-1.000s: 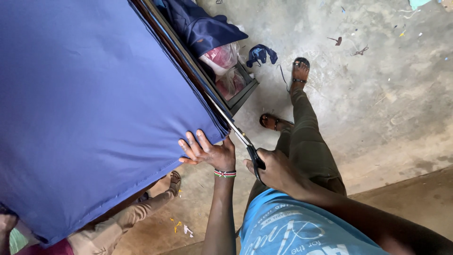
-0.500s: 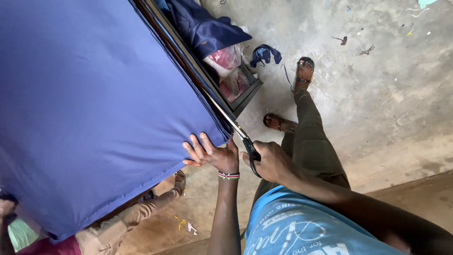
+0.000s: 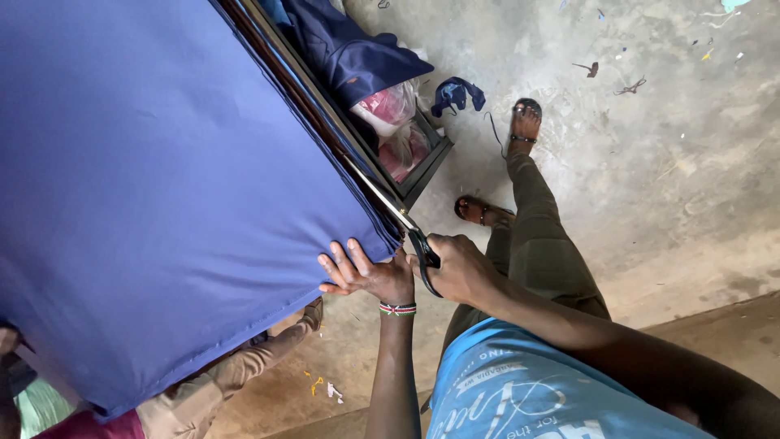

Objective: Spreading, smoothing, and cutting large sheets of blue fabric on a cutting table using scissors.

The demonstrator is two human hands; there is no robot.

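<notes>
- The right hand [image 3: 459, 268] is closing around the black handles of a pair of scissors [image 3: 406, 232], whose blades are pointing toward 10 o'clock along the edge of the blue fabric [image 3: 179, 203].
- The left hand [image 3: 366, 272] is pressing flat on the fabric's corner, fingers spread toward 11 o'clock; it is gripping nothing, only pinning the cloth down, just beside the scissors at their 8 o'clock.
- The fabric is lying in a thick folded stack, filling the view from 12 round to 8 o'clock, and is draping over a dark table edge [image 3: 325, 114].
- The cloth is looking soft, smooth and probably slippery, with layers likely to slide on one another; holding it is best done with a flat palm close to the blades, or by pinching the folded corner.
- A beaded bracelet [image 3: 397, 309] is sitting on the left wrist.
- At 1 o'clock, a dark garment [image 3: 357, 57] and a pink bag [image 3: 390, 106] are lying on a lower shelf.
- Sandalled feet [image 3: 524, 122] are standing on the concrete floor [image 3: 674, 162].
</notes>
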